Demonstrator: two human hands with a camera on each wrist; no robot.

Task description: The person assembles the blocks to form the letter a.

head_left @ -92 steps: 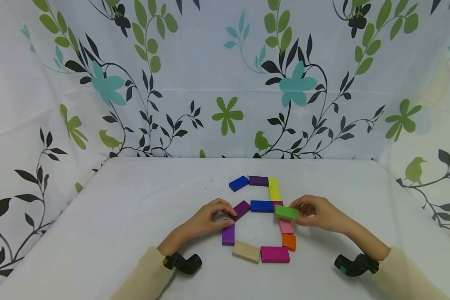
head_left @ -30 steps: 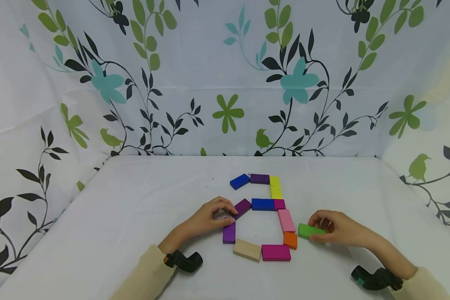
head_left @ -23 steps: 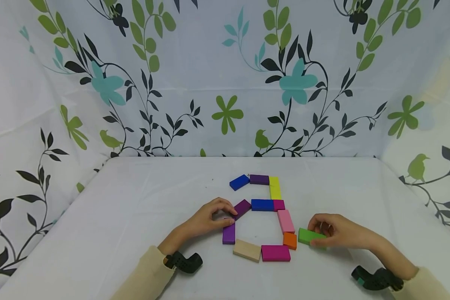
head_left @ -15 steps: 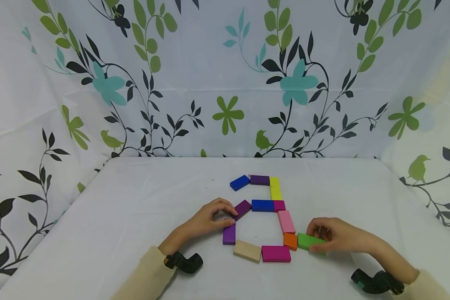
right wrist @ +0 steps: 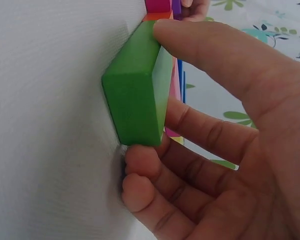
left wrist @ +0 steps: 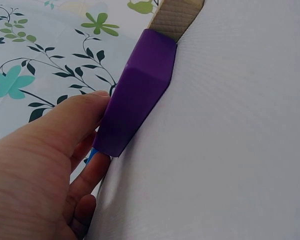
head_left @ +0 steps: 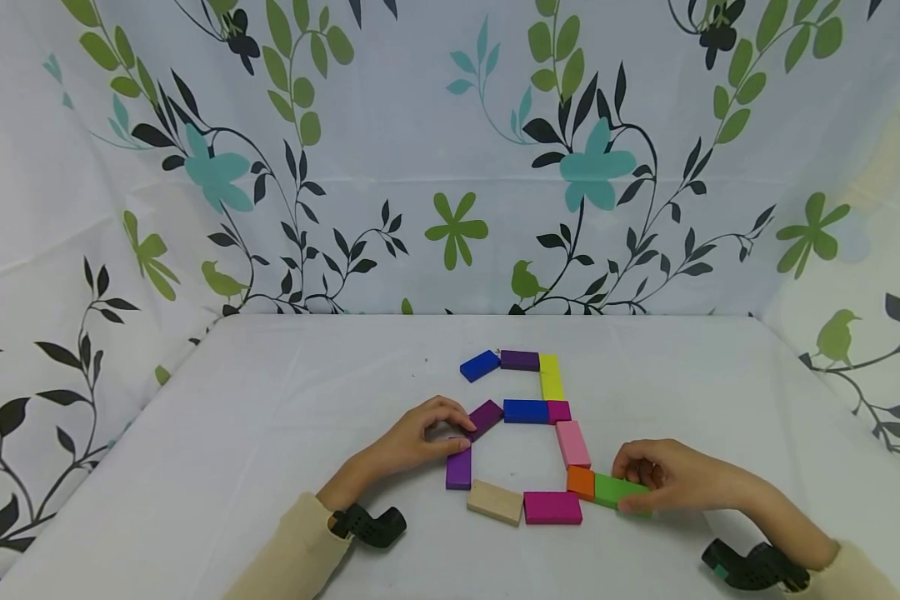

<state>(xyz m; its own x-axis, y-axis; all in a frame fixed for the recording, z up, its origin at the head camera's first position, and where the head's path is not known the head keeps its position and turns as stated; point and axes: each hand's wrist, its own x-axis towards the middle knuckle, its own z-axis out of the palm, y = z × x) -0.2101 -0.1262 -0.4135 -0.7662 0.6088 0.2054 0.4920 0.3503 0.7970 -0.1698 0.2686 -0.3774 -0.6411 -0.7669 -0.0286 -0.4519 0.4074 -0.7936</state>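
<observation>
My right hand (head_left: 682,477) pinches a green block (head_left: 612,490) flat on the table, its near end against the orange block (head_left: 581,482). In the right wrist view the thumb lies along the top of that green block (right wrist: 132,90), fingers round its far side. My left hand (head_left: 412,437) rests at the left of the block outline, relaxed fingers touching the dark purple block (head_left: 486,418) and thumb on the violet block (head_left: 458,469). The left wrist view shows the thumb touching this violet block (left wrist: 135,95). Pink (head_left: 572,443) and magenta (head_left: 552,508) blocks adjoin the orange one.
A beige block (head_left: 494,502) lies between the violet and magenta ones. Beyond are a blue block (head_left: 525,412), a small magenta block (head_left: 558,412), a yellow block (head_left: 551,377), a dark purple block (head_left: 520,360) and another blue block (head_left: 479,366). A patterned curtain (head_left: 390,150) backs the white table (head_left: 307,358).
My right hand has carried the green block from above the pink block out to the right, then down and slightly left until it meets the orange block. The left hand has stayed put.
</observation>
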